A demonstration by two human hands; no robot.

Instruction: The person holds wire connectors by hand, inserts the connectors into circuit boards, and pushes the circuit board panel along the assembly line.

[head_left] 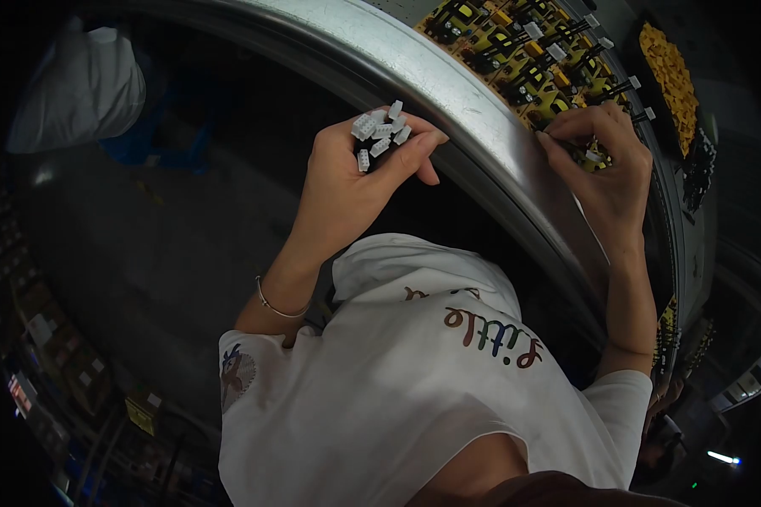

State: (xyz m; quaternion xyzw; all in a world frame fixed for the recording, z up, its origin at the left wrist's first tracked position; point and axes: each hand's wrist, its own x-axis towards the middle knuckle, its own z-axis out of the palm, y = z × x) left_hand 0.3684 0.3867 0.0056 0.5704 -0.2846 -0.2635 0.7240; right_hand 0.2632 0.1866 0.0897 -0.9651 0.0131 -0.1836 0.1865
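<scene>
Several white connectors [381, 130] sit in the left hand [340, 175], its fingers curled around them. The right hand [622, 173] bends over circuit boards [516, 74] on the counter [461, 97], thumb and forefinger nearly meeting, any pinched piece hidden. Careful work likely needs a loose cup and light fingertips.

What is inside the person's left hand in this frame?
Several small white connectors sit bunched in the left hand. They and the fingers cover whatever lies beneath, so any further pieces there cannot be seen.
</scene>
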